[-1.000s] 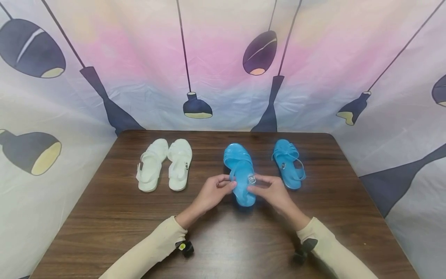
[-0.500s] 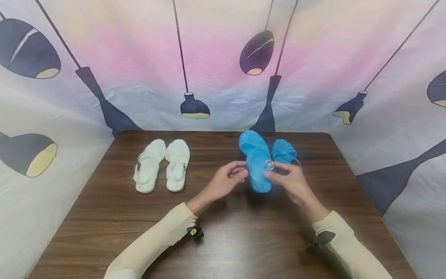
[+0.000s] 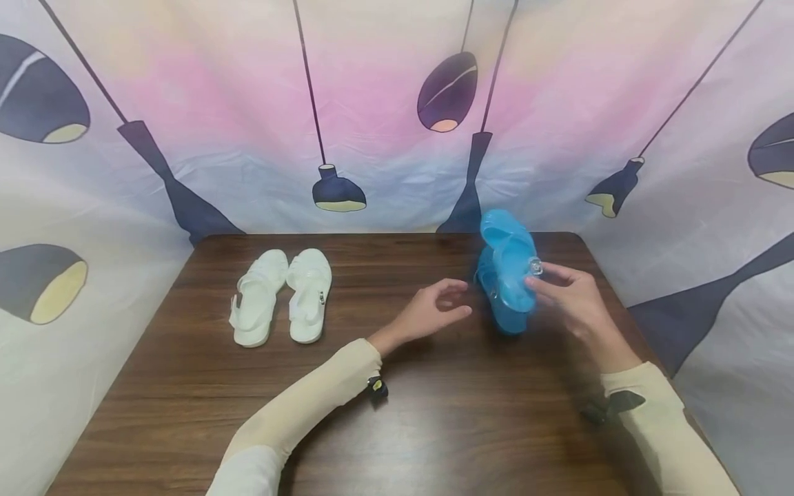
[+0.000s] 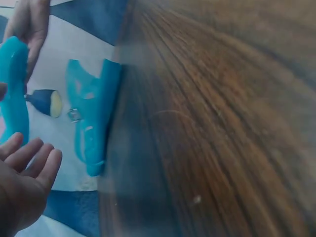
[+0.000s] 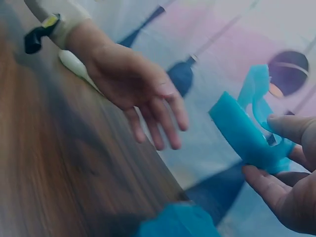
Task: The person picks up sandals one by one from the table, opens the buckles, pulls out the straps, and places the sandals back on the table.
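My right hand [image 3: 577, 303] pinches the side strap of a blue sandal [image 3: 516, 265] near its clear buckle, thumb and fingers on the strap. In the left wrist view, this sandal [image 4: 17, 98] is raised clear of the table. Below it, a second blue sandal [image 4: 94, 113] lies on the tabletop. From the head view the raised one overlaps most of this lower sandal [image 3: 486, 272]. My left hand [image 3: 434, 310] is just left of the blue pair with fingers spread and holding nothing; the right wrist view shows its bare palm [image 5: 126, 74].
Two white sandals [image 3: 256, 310] stand side by side on the left of the brown wooden table [image 3: 372, 427]. Behind the table's back edge hangs a cloth backdrop [image 3: 384, 124] printed with lamps.
The blue sandal has moved right and up, from the table's middle to over the other blue sandal. My left hand has let go of it; my right hand still holds it.
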`<state>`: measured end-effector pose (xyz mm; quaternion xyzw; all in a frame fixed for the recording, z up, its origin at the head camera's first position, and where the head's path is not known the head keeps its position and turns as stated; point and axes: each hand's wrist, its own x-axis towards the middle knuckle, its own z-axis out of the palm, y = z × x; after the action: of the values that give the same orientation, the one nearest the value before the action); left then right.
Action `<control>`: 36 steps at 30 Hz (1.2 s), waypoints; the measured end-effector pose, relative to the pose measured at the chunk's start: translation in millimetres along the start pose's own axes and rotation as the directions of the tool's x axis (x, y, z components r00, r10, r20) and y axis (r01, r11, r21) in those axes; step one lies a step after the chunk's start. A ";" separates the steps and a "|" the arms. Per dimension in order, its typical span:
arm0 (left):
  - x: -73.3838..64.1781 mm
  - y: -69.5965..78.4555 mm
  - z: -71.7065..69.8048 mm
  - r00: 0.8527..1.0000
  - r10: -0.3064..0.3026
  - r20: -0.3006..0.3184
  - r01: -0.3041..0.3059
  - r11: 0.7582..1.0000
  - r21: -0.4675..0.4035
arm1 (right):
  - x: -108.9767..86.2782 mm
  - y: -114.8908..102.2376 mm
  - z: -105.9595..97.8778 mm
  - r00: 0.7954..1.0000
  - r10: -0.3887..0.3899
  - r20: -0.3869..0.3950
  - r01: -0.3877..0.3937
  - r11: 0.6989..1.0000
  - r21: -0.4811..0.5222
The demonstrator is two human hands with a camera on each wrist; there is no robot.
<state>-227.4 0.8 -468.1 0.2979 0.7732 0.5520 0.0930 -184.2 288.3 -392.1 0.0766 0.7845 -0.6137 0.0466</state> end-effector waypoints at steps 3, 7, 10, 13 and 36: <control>10.4 -6.1 9.3 1.000 -0.029 -0.004 0.029 0.998 0.055 | 4.7 4.6 -16.0 1.000 0.001 -0.025 -0.002 0.999 -0.032; 22.4 -11.7 21.3 0.997 -0.072 -0.005 0.072 0.992 0.108 | 12.7 15.1 -34.9 0.999 0.003 -0.037 -0.005 0.999 -0.040; 29.7 -14.8 29.0 0.993 -0.115 0.017 0.111 0.980 0.163 | 18.7 24.2 -47.4 0.999 0.017 -0.034 -0.018 1.000 -0.024; 35.6 -17.8 34.6 0.987 -0.153 0.046 0.140 0.968 0.209 | 23.9 33.8 -58.3 0.999 0.024 -0.037 -0.025 0.999 -0.027; 56.7 -25.1 57.1 0.991 -0.121 0.050 0.098 0.941 0.324 | 53.5 101.8 -82.2 0.999 0.047 0.002 -0.047 0.997 -0.058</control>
<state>-255.1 72.9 -501.8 0.2846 0.8644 0.4021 0.1005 -217.1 395.4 -478.3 0.0926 0.8000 -0.5894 0.0643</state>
